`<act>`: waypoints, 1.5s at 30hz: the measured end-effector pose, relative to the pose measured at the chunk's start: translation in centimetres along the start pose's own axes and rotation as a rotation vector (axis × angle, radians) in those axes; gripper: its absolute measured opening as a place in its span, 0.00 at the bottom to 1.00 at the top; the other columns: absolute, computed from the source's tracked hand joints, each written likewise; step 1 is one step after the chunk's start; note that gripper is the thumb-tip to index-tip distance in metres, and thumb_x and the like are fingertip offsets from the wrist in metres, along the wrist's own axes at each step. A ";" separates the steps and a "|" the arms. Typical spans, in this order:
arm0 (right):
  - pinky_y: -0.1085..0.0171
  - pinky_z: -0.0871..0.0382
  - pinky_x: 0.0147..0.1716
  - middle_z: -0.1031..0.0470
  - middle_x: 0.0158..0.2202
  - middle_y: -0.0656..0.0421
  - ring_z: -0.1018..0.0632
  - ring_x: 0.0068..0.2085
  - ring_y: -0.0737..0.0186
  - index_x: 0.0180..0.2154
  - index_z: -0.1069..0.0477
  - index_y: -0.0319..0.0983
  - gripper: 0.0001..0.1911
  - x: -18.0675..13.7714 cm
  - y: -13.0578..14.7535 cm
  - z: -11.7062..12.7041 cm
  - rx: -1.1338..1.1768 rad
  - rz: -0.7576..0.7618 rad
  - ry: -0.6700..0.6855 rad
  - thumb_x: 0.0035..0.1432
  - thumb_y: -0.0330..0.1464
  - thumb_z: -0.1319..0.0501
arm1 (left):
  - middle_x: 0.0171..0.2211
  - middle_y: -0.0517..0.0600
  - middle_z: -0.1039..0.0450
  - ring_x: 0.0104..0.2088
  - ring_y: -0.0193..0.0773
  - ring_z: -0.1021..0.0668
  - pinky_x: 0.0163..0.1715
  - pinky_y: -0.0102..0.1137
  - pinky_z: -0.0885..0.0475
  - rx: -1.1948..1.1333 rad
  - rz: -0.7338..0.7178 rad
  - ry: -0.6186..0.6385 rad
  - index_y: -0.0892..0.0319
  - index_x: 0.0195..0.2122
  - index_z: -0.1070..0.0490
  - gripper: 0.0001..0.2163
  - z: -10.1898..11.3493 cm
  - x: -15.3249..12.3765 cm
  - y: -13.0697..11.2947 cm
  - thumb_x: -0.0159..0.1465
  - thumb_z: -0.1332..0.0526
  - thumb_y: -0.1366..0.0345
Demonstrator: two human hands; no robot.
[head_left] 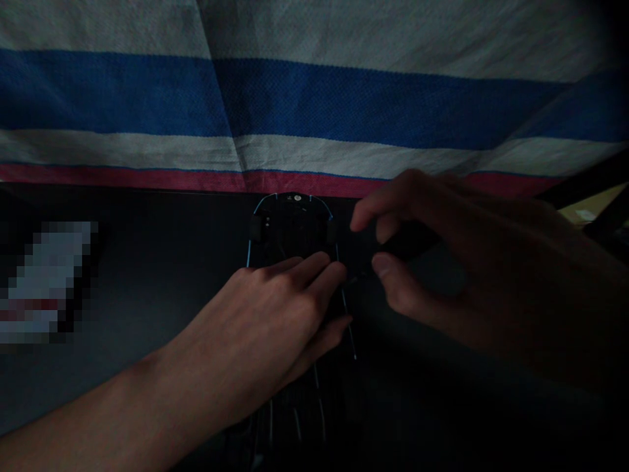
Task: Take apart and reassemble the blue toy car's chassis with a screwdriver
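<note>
A long black toy car [297, 226] with thin blue edge lines lies on the dark table, apparently underside up. Dark wheel-like blocks show on both sides of its far end. My left hand [289, 301] lies across the car's middle, fingers curled down over it and thumb towards its right side; the fingertips are partly hidden. To the right of the car, my right hand [432, 255] is raised, with thumb and index finger apart and nothing visible between them. The near part of the car is lost in deep shadow.
A striped blue, white and red cloth [314, 98] hangs behind the dark table [162, 262]. At the left lies a pixelated pale item [52, 269] with a red band. Dark bars [580, 177] cross the right edge. The light is very dim.
</note>
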State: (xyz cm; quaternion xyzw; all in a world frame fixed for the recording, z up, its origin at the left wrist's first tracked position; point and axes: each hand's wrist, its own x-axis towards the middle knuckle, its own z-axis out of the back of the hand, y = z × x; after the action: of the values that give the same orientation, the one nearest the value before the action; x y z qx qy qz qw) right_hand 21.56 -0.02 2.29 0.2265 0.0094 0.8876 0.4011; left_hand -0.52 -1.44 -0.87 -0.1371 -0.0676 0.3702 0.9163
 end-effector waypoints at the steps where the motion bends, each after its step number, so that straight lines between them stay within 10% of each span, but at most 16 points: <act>1: 0.59 0.33 0.30 0.21 0.37 0.62 0.21 0.31 0.59 0.42 0.31 0.46 0.04 -0.1 0.0 0.0 -0.015 0.009 0.004 0.66 0.32 0.41 | 0.48 0.52 0.22 0.40 0.41 0.17 0.33 0.32 0.22 0.007 -0.001 0.000 0.56 0.52 0.29 0.11 0.0 0.0 0.0 0.74 0.43 0.58; 12: 0.62 0.35 0.26 0.31 0.24 0.66 0.27 0.23 0.65 0.35 0.37 0.46 0.08 0.0 0.1 0.1 0.062 0.005 0.024 0.69 0.31 0.43 | 0.49 0.53 0.22 0.40 0.42 0.17 0.33 0.34 0.22 0.008 -0.004 -0.003 0.57 0.52 0.29 0.12 -0.1 0.0 0.0 0.75 0.44 0.57; 20: 0.62 0.29 0.34 0.23 0.39 0.62 0.21 0.34 0.61 0.44 0.34 0.46 0.09 -0.5 -0.1 0.1 0.032 0.016 0.006 0.64 0.28 0.41 | 0.49 0.52 0.22 0.38 0.40 0.17 0.30 0.31 0.23 0.021 -0.013 0.003 0.57 0.52 0.29 0.11 0.0 0.0 0.0 0.74 0.43 0.58; 45: 0.62 0.32 0.34 0.22 0.37 0.61 0.20 0.34 0.60 0.45 0.32 0.45 0.09 -0.5 0.7 0.0 0.053 0.022 0.008 0.63 0.30 0.40 | 0.52 0.53 0.23 0.41 0.42 0.16 0.33 0.32 0.22 0.021 -0.025 0.006 0.58 0.55 0.30 0.13 0.1 -0.2 0.0 0.75 0.44 0.58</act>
State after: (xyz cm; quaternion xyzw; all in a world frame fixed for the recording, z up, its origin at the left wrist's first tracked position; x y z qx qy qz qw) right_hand 21.37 -0.82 2.19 0.2338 0.0321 0.8923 0.3849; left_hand -0.69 -1.52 -0.83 -0.1277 -0.0627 0.3589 0.9225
